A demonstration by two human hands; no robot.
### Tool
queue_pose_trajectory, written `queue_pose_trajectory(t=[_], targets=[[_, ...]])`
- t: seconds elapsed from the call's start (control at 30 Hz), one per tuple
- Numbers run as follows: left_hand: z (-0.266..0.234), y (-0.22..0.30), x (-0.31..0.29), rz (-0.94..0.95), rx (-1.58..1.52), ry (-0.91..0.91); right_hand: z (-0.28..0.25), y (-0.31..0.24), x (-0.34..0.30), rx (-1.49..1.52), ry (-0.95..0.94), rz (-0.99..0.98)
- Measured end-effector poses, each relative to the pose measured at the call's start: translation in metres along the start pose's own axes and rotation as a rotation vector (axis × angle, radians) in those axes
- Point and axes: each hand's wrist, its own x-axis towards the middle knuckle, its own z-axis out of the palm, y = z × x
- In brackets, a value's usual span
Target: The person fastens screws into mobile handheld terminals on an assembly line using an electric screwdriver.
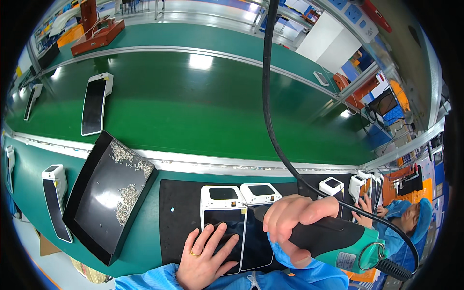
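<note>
My left hand (207, 258) lies spread, palm down, on the dark face of a white payment terminal (223, 195). A ring is on one finger. A second white payment terminal (260, 191) lies right beside it on a black mat (178, 212). My right hand (296, 220) is wrapped round a green and black corded electric screwdriver (333, 235), held tilted. The screwdriver's tip points left to the terminals' upper part, where they meet; whether it touches cannot be made out.
A black tray (94, 212) with piles of small screws (126, 205) stands at the left. Beyond runs a green conveyor belt (208, 106) carrying another terminal (95, 104). A black cable (267, 87) hangs across the view. At right, a co-worker's hand (364, 212) is beside more terminals.
</note>
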Motion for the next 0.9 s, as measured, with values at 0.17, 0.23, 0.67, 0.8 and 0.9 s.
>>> queue_pose_trajectory(t=[0.17,0.23,0.67,0.8,0.9], targets=[[0.001,-0.001,0.001,0.016,-0.038,-0.004,-0.002,-0.002,0.005,-0.027,-0.015,0.025],[0.0,-0.001,0.001,0.02,-0.03,-0.008,-0.004,-0.002,0.01,-0.229,-0.136,-0.021],[0.001,0.0,0.001,0.046,0.004,0.017,0.014,-0.009,0.017,-0.28,-0.001,0.233],[-0.014,-0.009,-0.004,0.023,-0.17,0.062,0.019,-0.009,0.017,-0.185,0.113,0.32],[-0.055,-0.032,0.005,-0.043,-0.105,0.406,0.019,-0.019,0.007,-0.098,0.261,0.089]])
